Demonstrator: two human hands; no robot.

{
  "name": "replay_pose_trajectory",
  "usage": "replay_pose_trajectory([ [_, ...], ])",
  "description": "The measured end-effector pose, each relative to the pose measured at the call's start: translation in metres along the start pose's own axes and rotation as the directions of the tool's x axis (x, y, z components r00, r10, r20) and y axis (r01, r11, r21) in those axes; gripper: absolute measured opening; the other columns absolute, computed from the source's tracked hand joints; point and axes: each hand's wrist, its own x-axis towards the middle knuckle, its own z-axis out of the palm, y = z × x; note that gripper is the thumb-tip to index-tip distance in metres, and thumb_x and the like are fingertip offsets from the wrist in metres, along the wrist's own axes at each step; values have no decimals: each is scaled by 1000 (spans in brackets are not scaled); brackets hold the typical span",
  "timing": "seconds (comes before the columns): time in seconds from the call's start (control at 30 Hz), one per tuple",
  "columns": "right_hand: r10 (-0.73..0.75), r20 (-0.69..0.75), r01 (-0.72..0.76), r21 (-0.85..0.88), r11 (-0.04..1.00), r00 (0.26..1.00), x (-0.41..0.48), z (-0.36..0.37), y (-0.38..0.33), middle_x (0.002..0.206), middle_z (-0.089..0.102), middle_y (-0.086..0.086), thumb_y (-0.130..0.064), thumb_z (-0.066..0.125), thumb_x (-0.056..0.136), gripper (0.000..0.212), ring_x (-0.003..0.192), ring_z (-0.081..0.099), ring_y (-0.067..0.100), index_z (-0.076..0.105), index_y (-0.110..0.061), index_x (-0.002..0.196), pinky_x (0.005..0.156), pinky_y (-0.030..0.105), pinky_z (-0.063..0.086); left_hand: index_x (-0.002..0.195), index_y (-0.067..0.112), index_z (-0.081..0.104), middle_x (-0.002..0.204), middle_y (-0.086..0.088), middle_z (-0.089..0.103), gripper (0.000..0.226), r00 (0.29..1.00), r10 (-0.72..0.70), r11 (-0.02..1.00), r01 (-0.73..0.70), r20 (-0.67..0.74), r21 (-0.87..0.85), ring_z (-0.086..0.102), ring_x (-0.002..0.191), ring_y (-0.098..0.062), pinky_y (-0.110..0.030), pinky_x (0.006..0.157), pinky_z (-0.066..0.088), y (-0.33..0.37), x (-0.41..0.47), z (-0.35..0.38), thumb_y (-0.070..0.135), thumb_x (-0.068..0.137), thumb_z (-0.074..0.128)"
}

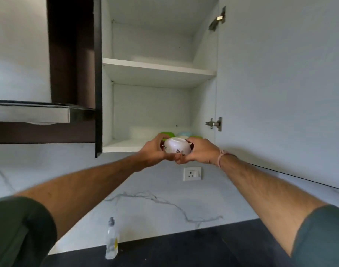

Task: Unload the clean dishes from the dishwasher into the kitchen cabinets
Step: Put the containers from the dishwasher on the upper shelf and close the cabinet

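A small white bowl [176, 147] with dark leaf prints is held upside down at the front edge of the open wall cabinet's bottom shelf [124, 146]. My left hand [152, 153] grips its left side and my right hand [200, 153] grips its right side, fingers curled under the rim. Behind the bowl, on the same shelf, stand green bowls [165, 135] and a pale blue one [184, 134], partly hidden by my hands.
The cabinet's upper shelf [157, 69] holds nothing visible. Its door [280, 83] stands open to the right. A range hood [29, 114] hangs at left. Below are a wall socket [192, 173], a marble backsplash, a dark counter [184, 251] and a clear bottle [111, 239].
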Motion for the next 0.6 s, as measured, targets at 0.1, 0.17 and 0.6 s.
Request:
replay_pose_trajectory([
  [0.1, -39, -9, 39, -3, 999, 999, 60, 16, 0, 97, 66, -8, -45, 88, 55, 64, 86, 62, 13, 61, -26, 110, 63, 19, 43, 134, 29, 46, 114, 2, 63, 82, 995, -75, 997, 77, -68, 18, 61, 106, -16, -27, 85, 50, -31, 45, -23, 34, 65, 90],
  [0.17, -48, -1, 48, 5, 999, 999, 97, 27, 0, 102, 65, -4, -43, 88, 58, 67, 90, 61, 17, 60, -23, 116, 69, 23, 44, 135, 29, 45, 117, -1, 63, 80, 991, -106, 993, 110, -86, 39, 60, 107, -19, -31, 91, 48, -50, 73, -37, 30, 66, 87],
  [0.6, 92, 202, -114, 99, 989, 975, 278, 110, 26, 109, 68, 3, -28, 80, 66, 49, 97, 60, 21, 67, -15, 112, 77, 29, 45, 128, 23, 46, 117, -10, 61, 57, 942, -336, 933, 331, 14, 139, 55, 94, -19, -29, 82, 46, -165, 213, -87, 12, 81, 75],
])
